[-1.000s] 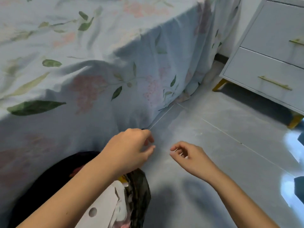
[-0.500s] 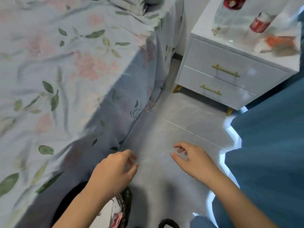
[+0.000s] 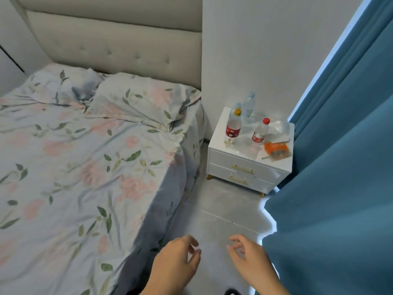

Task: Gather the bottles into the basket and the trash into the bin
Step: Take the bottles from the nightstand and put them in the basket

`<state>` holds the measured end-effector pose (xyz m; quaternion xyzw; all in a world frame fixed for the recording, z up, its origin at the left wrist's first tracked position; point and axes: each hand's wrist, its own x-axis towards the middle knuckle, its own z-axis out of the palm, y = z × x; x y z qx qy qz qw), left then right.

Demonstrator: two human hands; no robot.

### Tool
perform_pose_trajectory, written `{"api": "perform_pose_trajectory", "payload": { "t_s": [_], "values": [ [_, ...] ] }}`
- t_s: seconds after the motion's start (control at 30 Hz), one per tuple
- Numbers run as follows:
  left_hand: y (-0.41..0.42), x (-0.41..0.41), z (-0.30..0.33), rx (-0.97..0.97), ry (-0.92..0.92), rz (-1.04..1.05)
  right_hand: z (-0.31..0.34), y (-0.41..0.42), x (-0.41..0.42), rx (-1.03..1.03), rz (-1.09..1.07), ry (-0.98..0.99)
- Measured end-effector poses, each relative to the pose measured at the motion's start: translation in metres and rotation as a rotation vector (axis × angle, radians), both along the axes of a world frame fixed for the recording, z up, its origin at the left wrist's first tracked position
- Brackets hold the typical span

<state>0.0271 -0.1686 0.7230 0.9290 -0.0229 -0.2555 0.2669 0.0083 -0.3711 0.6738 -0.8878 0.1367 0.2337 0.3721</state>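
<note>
On the white nightstand (image 3: 251,155) stand three plastic bottles: one with a red label and yellow cap (image 3: 233,125), one with a red cap (image 3: 260,130), and a clear one (image 3: 248,105) at the back. An orange wrapper (image 3: 276,150) and a crumpled clear plastic bag (image 3: 278,127) lie on its right side. My left hand (image 3: 176,262) and my right hand (image 3: 248,258) hover low over the grey floor, far short of the nightstand. Both hold nothing, with fingers loosely curled and apart. No basket or bin is in sight.
A bed with a floral sheet (image 3: 85,177) fills the left. A blue curtain (image 3: 336,188) hangs along the right. A narrow strip of grey floor (image 3: 223,207) runs between them toward the nightstand. A dark object (image 3: 232,292) peeks in at the bottom edge.
The view has lifted from the black bag beside the bed up to the bed, headboard and nightstand. Both hands stayed empty and sank to the bottom of the view.
</note>
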Motion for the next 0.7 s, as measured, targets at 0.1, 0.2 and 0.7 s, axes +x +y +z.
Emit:
{"api": "perform_pose_trajectory", "payload": {
  "t_s": [0.1,0.2,0.7],
  "values": [
    [-0.032,0.047,0.024,-0.010,-0.057,0.003,0.028,-0.026,0.031,0.017,-0.037,-0.021],
    [-0.071,0.099,0.035,0.008,-0.093,-0.016,0.041,-0.060,0.067,0.005,-0.023,-0.012],
    [-0.189,0.339,0.054,0.047,-0.123,-0.124,0.096,-0.152,0.338,-0.133,0.096,-0.079]
  ]
}}
